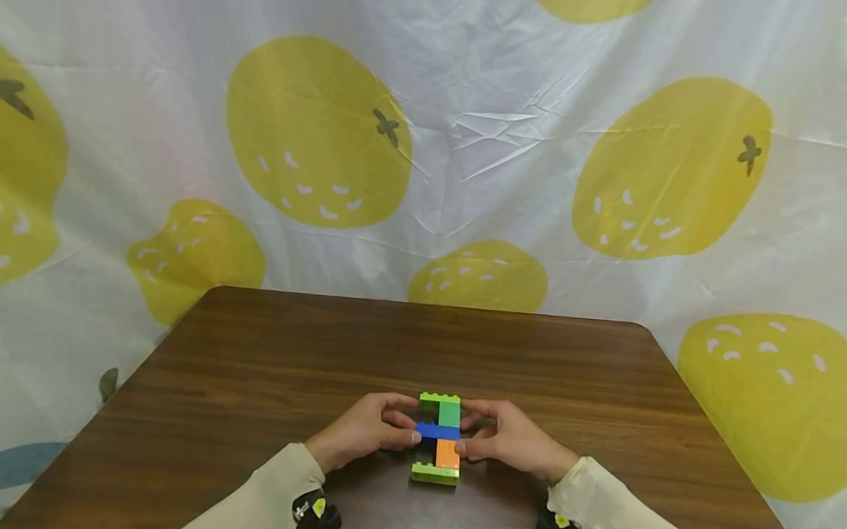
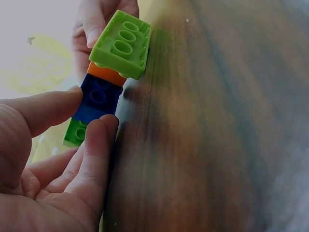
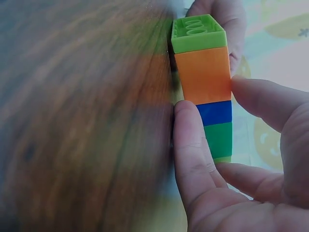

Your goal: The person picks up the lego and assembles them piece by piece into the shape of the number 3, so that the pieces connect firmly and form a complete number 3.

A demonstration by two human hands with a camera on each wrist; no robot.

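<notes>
Joined toy building bricks lie on the table between both hands: a lime brick (image 1: 435, 474) at the near end, then an orange brick (image 1: 447, 453), a blue brick (image 1: 436, 431), a green brick (image 1: 449, 414) and another lime brick (image 1: 439, 398) at the far end. With thumb and fingers, my left hand (image 1: 366, 431) pinches the blue brick (image 2: 99, 96), which juts out to its side. The right hand (image 1: 508, 437) holds the stack from the other side, its thumb on the orange brick (image 3: 205, 75). Hollow undersides of the near lime brick (image 2: 123, 43) show in both wrist views.
The brown wooden table (image 1: 314, 338) has rounded far corners. Behind it hangs a pale curtain (image 1: 476, 177) printed with large yellow fruit. Dark straps (image 1: 318, 514) with cameras sit at the cuffs of the cream sleeves.
</notes>
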